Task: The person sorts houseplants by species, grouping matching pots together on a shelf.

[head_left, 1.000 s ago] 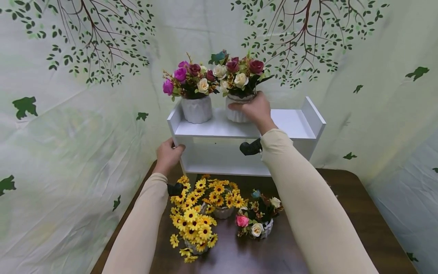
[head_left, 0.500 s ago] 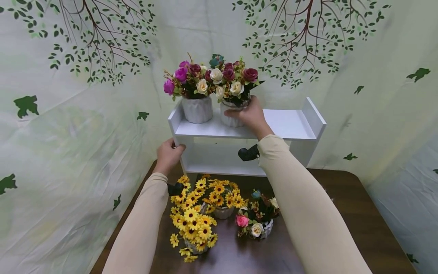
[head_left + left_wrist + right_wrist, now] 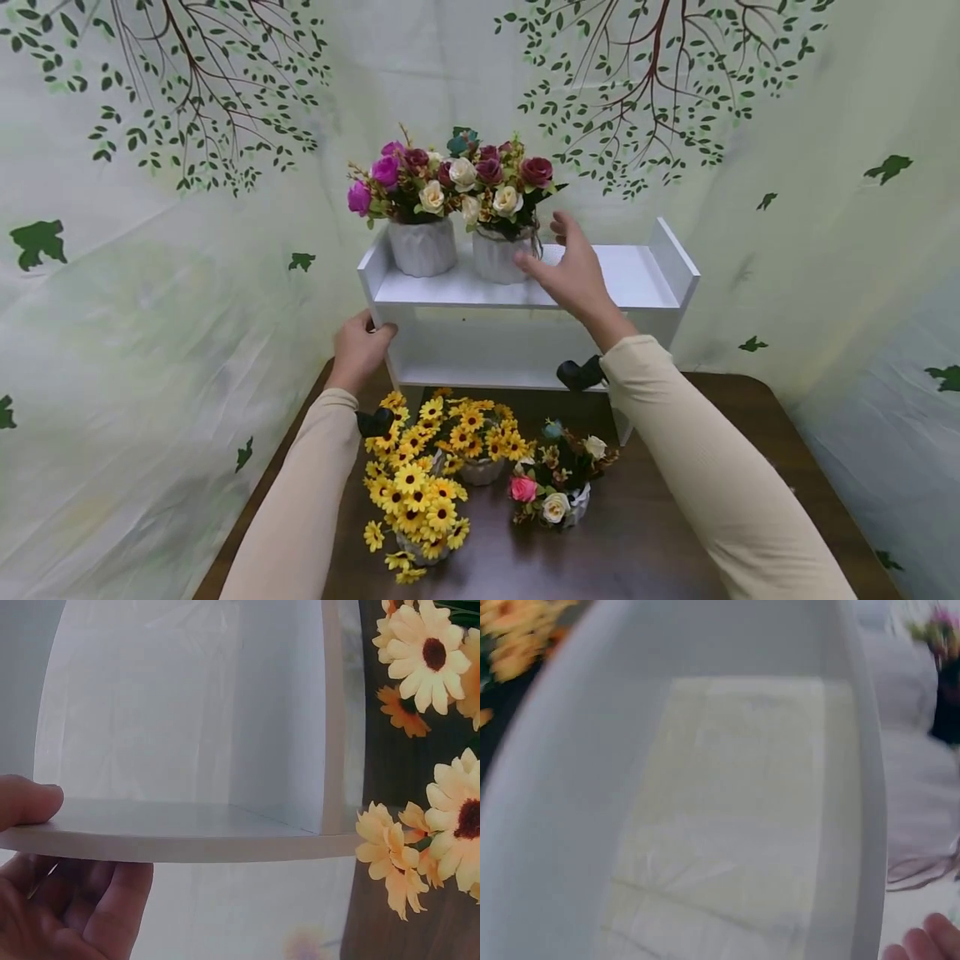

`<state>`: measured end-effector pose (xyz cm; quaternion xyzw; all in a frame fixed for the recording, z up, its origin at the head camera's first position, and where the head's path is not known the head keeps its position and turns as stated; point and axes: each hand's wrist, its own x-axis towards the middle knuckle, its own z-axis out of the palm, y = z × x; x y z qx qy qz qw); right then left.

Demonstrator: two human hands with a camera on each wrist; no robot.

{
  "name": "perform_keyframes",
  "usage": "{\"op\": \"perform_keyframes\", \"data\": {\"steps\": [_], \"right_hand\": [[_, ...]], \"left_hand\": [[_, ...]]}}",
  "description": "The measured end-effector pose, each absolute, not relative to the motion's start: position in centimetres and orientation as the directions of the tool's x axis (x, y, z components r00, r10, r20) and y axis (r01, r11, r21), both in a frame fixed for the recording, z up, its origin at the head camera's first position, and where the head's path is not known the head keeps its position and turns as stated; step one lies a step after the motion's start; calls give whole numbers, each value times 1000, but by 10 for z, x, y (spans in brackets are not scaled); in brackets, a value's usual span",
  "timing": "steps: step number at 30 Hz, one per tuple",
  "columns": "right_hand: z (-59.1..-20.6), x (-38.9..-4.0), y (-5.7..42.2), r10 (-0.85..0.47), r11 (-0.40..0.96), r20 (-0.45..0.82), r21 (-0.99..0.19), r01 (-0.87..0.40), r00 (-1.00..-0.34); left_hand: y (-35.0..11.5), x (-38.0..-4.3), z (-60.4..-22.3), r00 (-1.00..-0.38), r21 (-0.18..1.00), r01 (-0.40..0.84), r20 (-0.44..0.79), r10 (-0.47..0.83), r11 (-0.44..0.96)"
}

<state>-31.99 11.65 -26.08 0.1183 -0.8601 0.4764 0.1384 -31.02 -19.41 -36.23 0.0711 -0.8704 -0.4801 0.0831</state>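
Observation:
On the top board of a white shelf (image 3: 615,275) stand two white pots of artificial flowers. The left pot (image 3: 422,248) bears purple, dark red and cream roses; the right pot (image 3: 495,257) has dark red and cream roses plus a teal bloom. My right hand (image 3: 576,271) is just right of that second pot, thumb and fingers spread with nothing between them. With my left hand (image 3: 360,352) I grip the shelf's left side panel (image 3: 187,844); in the left wrist view the thumb lies on one face and the fingers on the other.
In front of the shelf, on the dark wooden table (image 3: 637,533), sit pots of yellow daisies (image 3: 416,500) and a small pot of mixed roses (image 3: 558,487). A leaf-printed cloth (image 3: 187,333) hangs behind and at the sides.
The right rose pot has shifted left and slightly forward, close beside the left one. My right hand has let go of it and drawn back to the right. My left hand keeps its grip.

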Motion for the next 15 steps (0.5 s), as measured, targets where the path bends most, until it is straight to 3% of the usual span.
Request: {"op": "perform_keyframes", "data": {"steps": [3, 10, 13, 15], "right_hand": [[-277, -295, 131, -148, 560, 531, -650, -514, -834], [-323, -245, 176, -365, 545, 805, -222, -809, -467], [-346, -228, 192, -465, 490, 780, -167, -856, -418], [-365, -216, 201, -572, 471, 680, -186, -862, -459]], "left_hand": [[-198, -308, -360, -977, 840, -50, 71, -201, 540], [-197, -308, -354, -982, 838, -42, 66, -176, 544], [-198, -308, -356, -984, 843, -45, 57, -172, 537], [-198, -308, -358, -985, 844, -50, 49, -168, 534]]}}
